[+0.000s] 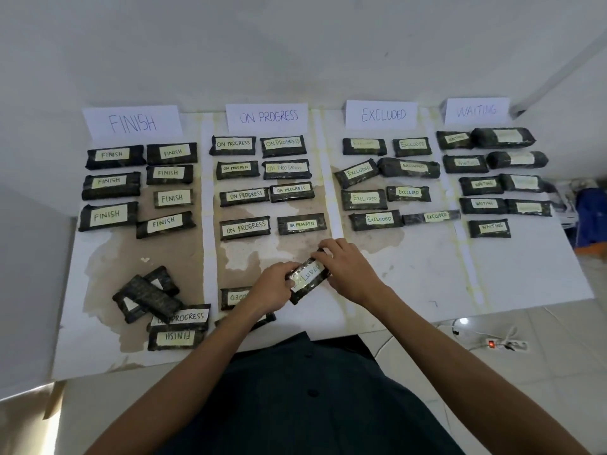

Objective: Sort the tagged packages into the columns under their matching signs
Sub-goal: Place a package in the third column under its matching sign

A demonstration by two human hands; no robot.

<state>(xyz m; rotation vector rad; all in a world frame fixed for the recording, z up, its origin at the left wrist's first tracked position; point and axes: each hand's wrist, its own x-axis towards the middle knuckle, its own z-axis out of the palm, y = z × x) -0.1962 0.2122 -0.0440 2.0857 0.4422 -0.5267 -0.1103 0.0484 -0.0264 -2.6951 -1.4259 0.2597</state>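
Note:
Both hands hold one dark package tagged EXCLUDED (308,277) above the table's front middle. My left hand (272,285) grips its near end and my right hand (345,269) its far end. Four paper signs stand at the back: FINISH (133,122), ON PROGRESS (267,117), EXCLUDED (382,114), WAITING (477,110). Under each sign lie several matching tagged packages in rows. An unsorted pile (157,300) lies at the front left, with ON PROGRESS and FINISH tags showing and some packages face down. Another package (235,297) lies partly hidden under my left wrist.
The white table (427,284) has tape strips dividing the columns and worn brown patches. A power strip (502,343) with a red light lies on the tiled floor at the right. Blue and orange items (591,221) sit beyond the table's right edge.

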